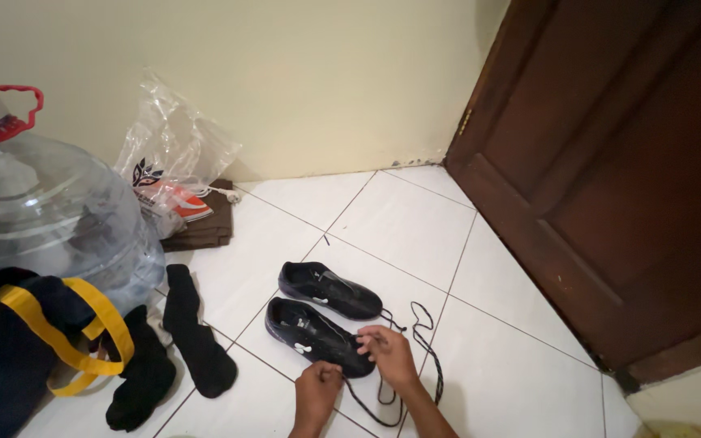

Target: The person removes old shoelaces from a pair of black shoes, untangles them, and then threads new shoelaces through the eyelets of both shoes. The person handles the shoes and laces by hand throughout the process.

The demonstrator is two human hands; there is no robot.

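Shoe (311,337) under both hands (318,389) (387,353); lace (427,357) pinched.

White glossy tiled floor (399,223) with thin dark grout lines carries everything here. On it sit two black low-cut sports shoes (322,312) side by side, a loose black shoelace (425,357) snaking beside them. Two long black socks (196,332) lie left of the shoes. A big clear plastic water jug (50,215) stands at far left, a dark bag with yellow straps (18,349) against it. Folded brown cloth (204,227) lies by the wall, a crinkled clear plastic bag (172,154) on top.
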